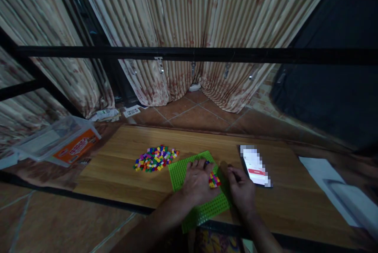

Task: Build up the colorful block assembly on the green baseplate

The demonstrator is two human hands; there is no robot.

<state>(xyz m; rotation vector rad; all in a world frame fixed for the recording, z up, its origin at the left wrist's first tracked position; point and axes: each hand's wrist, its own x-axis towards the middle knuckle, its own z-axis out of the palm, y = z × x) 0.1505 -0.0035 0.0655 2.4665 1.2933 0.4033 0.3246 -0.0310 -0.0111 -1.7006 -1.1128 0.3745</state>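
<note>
A green studded baseplate (pixel 177 176) lies at an angle near the table's front edge. Across its middle rests my left hand (pixel 197 180), palm down with the fingers stretched forward; what lies under them is hidden. A patch of small colourful building bricks (pixel 214 180) sits on the baseplate and shows just right of that hand. Beside the baseplate's right edge is my right hand (pixel 242 190), its fingers pinched together; anything between them is too small or hidden to name. Left of the baseplate, a loose pile of mixed-colour bricks (pixel 156 159) is spread on the wood.
The wooden table (pixel 118 182) carries a phone (pixel 255 166) with a lit screen, right of my right hand. A clear plastic box (pixel 63 139) with an orange label stands off the left end. White sheets (pixel 327 182) lie at the right. A dark bar (pixel 189 54) crosses beyond the table before curtains (pixel 177 17).
</note>
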